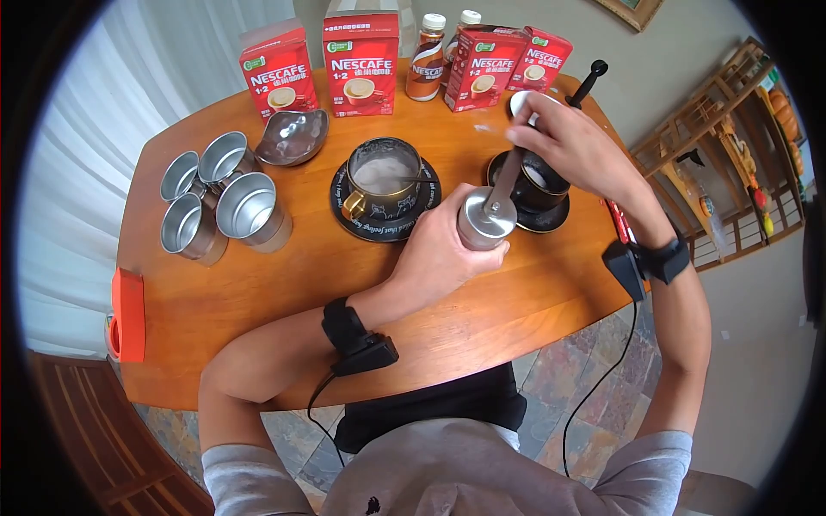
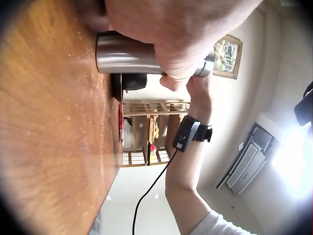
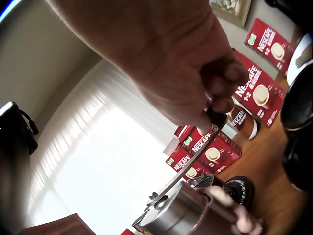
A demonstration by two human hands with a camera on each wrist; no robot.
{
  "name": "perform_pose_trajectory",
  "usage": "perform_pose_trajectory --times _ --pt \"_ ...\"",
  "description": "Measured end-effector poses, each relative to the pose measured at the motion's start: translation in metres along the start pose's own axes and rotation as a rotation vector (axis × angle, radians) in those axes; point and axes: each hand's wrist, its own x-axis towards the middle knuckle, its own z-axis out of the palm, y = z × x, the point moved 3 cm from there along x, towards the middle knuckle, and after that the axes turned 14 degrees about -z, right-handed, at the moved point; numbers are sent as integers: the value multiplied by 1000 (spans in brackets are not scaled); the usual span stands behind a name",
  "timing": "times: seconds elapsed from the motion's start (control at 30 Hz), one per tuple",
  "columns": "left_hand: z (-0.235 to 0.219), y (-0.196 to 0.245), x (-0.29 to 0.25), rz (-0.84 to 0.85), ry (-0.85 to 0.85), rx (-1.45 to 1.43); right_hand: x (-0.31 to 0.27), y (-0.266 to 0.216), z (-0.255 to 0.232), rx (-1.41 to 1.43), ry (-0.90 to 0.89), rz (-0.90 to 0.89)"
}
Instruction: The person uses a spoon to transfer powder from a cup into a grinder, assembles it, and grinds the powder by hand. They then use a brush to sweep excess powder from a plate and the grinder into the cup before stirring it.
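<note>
A steel hand-cranked coffee grinder [image 1: 487,217] stands at the table's middle right. In the left wrist view its base is at the tabletop. My left hand [image 1: 440,249] grips the grinder's body, fingers and thumb around it. My right hand [image 1: 575,142] holds the knob end of the crank [image 1: 509,176], which points away from me; the fingers cover the knob. Left of the grinder, a black cup [image 1: 375,206] with a gold handle and pale contents sits on a black lettered saucer [image 1: 348,222]. Behind it to the right is another black cup [image 1: 542,193], partly hidden by my right hand.
Several steel cups [image 1: 258,215] and a shiny metal dish [image 1: 292,139] occupy the left side. Along the back stand red Nescafe boxes [image 1: 360,73] and two bottles [image 1: 424,64]. An orange-red object [image 1: 129,314] is at the left edge. Cables [image 1: 632,335] trail from both wrists.
</note>
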Motion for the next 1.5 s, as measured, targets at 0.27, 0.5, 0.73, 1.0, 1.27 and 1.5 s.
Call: perform_pose_trajectory --times 0.27,0.5,0.73,1.0,1.27,1.5 --pt "1 0 0 25 22 7 -107 -63 -23 115 -74 232" --pt "3 1 -1 79 37 5 -114 -139 -5 99 -183 -155" --pt "2 -1 -4 -34 -139 -328 -41 -165 42 22 -37 -508" --pt "2 -4 3 108 75 42 69 -102 52 -151 16 -355" --pt "0 -1 0 13 13 -5 -16 -13 0 -85 38 39" --pt "2 2 0 26 27 9 -110 -69 -19 -66 -40 151"
